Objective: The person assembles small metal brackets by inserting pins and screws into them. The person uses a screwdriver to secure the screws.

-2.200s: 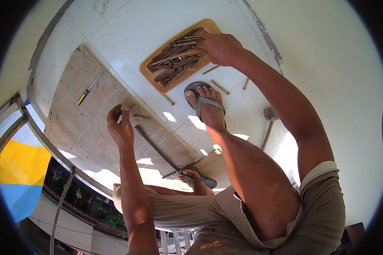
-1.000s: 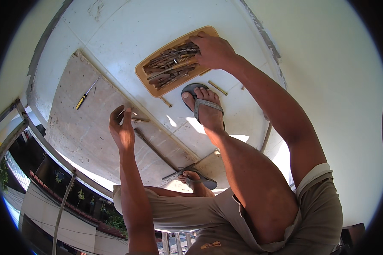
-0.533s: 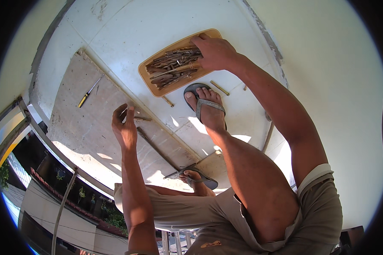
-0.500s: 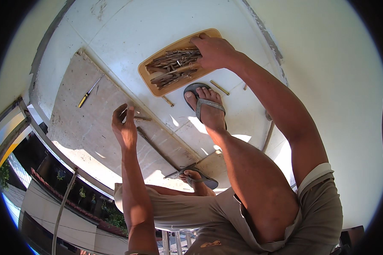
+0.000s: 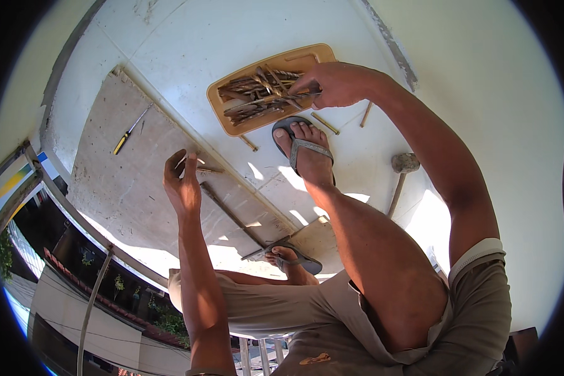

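Over the right end of a tan plastic tray (image 5: 319, 55), my right hand (image 5: 341, 86) is closed on a long drill bit (image 5: 271, 99), which slants left across the pile. Several brown and dark drill bits (image 5: 244, 88) lie heaped in the tray. My left hand (image 5: 183, 178) hovers above the grey board, fingers loosely curled with a gap between thumb and fingers; nothing shows in it. Just right of its fingertips, a thin brown metal piece (image 5: 210, 170) lies on the board. The inner fingers of my right hand are partly hidden.
A yellow-black screwdriver (image 5: 123, 142) rests on the grey board (image 5: 116, 106). Brass-coloured bolts (image 5: 324, 123) lie near my sandalled foot (image 5: 313, 156). A mallet (image 5: 405, 163) stands by my right knee. A dark metal bar (image 5: 232, 213) crosses the board. Railing (image 5: 75, 219) borders the left.
My right hand has drawn right and toward me, and a long drill bit now shows in its fingers. Bits in the tray have shifted. My left hand has hardly moved.
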Demonstrator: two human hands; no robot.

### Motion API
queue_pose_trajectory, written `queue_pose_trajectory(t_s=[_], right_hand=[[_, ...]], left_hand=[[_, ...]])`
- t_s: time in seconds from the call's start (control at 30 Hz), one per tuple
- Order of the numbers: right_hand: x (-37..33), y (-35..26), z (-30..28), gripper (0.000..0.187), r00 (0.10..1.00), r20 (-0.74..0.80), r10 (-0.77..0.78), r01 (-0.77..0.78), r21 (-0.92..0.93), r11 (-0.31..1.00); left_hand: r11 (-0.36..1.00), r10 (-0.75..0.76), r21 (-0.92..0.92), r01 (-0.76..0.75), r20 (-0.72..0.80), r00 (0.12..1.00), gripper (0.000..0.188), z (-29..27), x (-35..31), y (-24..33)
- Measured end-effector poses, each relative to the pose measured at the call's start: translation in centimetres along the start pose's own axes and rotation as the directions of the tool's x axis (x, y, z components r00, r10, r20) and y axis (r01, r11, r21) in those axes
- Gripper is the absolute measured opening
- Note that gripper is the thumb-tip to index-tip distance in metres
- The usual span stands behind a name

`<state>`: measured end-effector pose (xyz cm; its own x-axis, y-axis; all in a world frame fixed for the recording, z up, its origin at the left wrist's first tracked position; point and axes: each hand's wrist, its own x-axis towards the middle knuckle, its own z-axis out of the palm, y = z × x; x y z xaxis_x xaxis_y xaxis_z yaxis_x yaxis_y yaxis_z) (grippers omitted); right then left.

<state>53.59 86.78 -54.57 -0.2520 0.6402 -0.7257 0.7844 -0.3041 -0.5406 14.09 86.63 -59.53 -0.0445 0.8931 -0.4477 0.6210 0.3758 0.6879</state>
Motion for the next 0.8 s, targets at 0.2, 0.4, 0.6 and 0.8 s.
queue_pose_trajectory(t_s=[0.2, 0.4, 0.6, 0.8], right_hand=[[-0.3, 1.0, 1.4, 0.032, 0.956, -0.286, 0.066, -0.076, -0.025, 0.997], [1.8, 2.1, 1.1, 0.025, 0.924, -0.383, 0.018, -0.091, -0.173, 0.981], [1.9, 1.3, 2.8, 0.024, 0.796, -0.599, -0.089, -0.086, -0.259, 0.962], [3.2, 2.0, 3.7, 0.02, 0.909, -0.404, -0.101, -0.079, -0.404, 0.911]], left_hand=[[1.0, -0.008, -0.022, 0.009, 0.03, 1.0, 0.044, 0.4, -0.2, 0.9], [0.999, -0.037, 0.003, 0.037, 0.037, 0.999, 0.044, 0.3, -0.1, 0.0], [1.0, 0.0, 0.015, 0.0, 0.02, 1.0, 0.045, 0.2, -0.2, 0.0], [0.997, -0.08, -0.01, 0.081, 0.052, 0.995, 0.046, 0.2, -0.3, 0.8]])
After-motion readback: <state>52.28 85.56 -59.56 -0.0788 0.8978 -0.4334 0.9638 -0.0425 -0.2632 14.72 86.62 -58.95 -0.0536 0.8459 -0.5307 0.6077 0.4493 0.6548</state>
